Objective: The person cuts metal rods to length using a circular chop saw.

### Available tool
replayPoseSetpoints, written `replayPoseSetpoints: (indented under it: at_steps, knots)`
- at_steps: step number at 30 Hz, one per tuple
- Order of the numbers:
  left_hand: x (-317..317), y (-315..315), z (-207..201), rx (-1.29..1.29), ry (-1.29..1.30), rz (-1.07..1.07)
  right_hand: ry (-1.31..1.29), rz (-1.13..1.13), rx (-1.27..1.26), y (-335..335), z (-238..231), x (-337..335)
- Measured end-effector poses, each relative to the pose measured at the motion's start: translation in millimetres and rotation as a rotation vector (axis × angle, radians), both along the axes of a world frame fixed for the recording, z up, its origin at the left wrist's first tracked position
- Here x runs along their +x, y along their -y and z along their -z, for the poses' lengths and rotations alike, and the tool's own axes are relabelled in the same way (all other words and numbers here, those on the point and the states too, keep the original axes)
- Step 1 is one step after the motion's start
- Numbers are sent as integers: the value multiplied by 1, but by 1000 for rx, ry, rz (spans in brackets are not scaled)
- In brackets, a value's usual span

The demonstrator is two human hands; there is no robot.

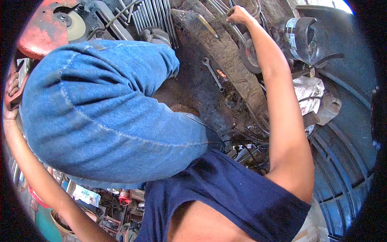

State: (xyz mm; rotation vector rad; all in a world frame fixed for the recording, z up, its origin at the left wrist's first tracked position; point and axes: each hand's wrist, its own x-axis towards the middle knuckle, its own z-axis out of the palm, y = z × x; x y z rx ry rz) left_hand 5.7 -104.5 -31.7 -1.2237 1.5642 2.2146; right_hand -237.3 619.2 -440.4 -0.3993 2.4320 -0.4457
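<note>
At the far left edge, my left hand (13, 84) is closed round a reddish handle (17, 100). Above it is a cut-off saw with a worn red guard (42, 30) and a pale round abrasive disc (76, 26). My right arm reaches out to the far right of centre. There my right hand (240, 15) has its fingers curled at a thin metal rod (241, 37), seemingly gripping it; the fingertips are partly hidden. My bent leg in blue jeans (117, 109) fills the left and middle of the view.
Several metal rods (155, 18) lie beyond my shoe (157, 36). A spanner (213, 74) rests on the dark ground beside a long wooden plank (229, 52). On the right are a black cylindrical part (300, 38), a silvery bag (308, 94) and a blue metal grille (338, 177).
</note>
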Motion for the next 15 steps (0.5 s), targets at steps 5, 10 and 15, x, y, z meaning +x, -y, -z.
replayPoseSetpoints:
  at_steps: [5,10,15]
  knots:
    - [-1,-9,-13,68,-35,32,-19,-25,45,9,-10,0]
    - [0,-40,-16,18,-35,-6,-25,28,38,12,-12,4]
    - [-2,-56,-19,-27,-44,-37,-51,25,15,14,-15,11]
